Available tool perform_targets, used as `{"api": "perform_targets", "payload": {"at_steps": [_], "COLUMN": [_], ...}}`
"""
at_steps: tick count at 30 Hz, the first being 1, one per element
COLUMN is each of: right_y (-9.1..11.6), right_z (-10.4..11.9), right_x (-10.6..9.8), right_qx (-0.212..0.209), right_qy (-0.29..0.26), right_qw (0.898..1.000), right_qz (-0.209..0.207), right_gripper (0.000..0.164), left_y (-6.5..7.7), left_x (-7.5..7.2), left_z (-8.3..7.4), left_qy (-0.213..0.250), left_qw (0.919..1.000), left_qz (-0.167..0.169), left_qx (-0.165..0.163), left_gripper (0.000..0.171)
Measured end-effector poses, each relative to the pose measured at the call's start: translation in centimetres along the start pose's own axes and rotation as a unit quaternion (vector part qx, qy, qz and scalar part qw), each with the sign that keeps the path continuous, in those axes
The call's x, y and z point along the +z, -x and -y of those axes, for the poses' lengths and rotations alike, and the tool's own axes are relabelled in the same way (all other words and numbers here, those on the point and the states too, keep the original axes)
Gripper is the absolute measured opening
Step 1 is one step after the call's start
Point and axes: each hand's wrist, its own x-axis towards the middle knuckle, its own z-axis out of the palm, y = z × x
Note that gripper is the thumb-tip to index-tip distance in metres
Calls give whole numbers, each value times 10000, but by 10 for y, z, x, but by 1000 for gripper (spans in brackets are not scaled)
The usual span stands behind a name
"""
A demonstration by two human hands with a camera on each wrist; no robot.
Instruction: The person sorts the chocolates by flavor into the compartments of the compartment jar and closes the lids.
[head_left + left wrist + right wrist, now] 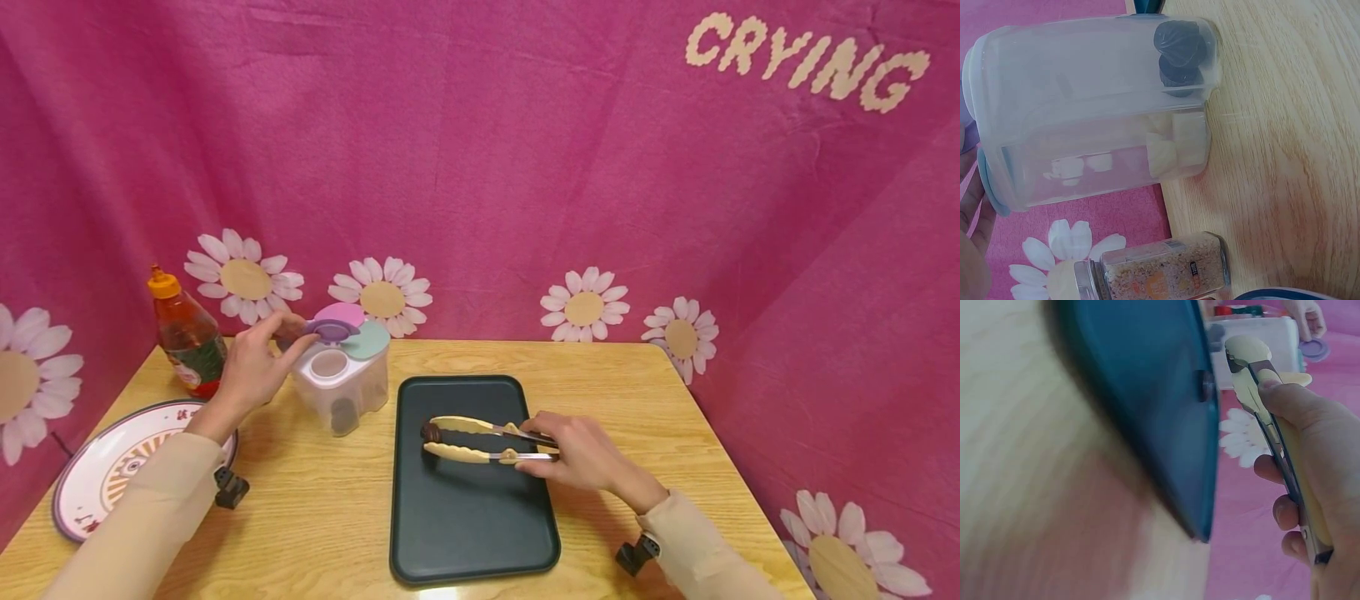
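My left hand (257,364) pinches a small purple flip lid (333,331), which stands raised above a clear plastic container (341,387) with pink and mint lids beside it. Through the container's wall, dark round pieces (1180,53) and pale chunks (1175,147) show in separate compartments. My right hand (583,452) grips metal tongs with cream tips (459,452) above a dark green tray (472,525). The tong arms are spread, with nothing visibly clamped. A small dark brown piece (1205,385) lies on the tray, below the tong tips.
A sauce bottle (187,333) with an orange cap stands at the back left. Near it is a patterned plate (78,467), partly behind my left sleeve. A jar of grainy bits (1163,272) stands beside the container. Pink flowered cloth (480,167) hangs around the wooden table (315,517).
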Motion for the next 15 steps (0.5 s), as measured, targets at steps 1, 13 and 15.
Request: {"api": "perform_targets", "payload": {"at_steps": [1, 13, 15], "right_y": [-3, -42, -52], "right_z": [1, 21, 24], "right_x": [-2, -18, -20], "right_qx": [-1, -247, -336], "right_qy": [-17, -66, -86], "right_qw": [10000, 9973, 9967], "right_qz": [-41, -683, -731], "right_gripper": [50, 52, 52], "left_y": [0, 1, 1], "left_x": [0, 0, -1], "left_z": [0, 0, 0], "left_qy": [-3, 9, 25], "left_qw": [10000, 10000, 10000], "left_qz": [-3, -26, -14], "left_qx": [3, 8, -9], "left_gripper": [23, 23, 23]}}
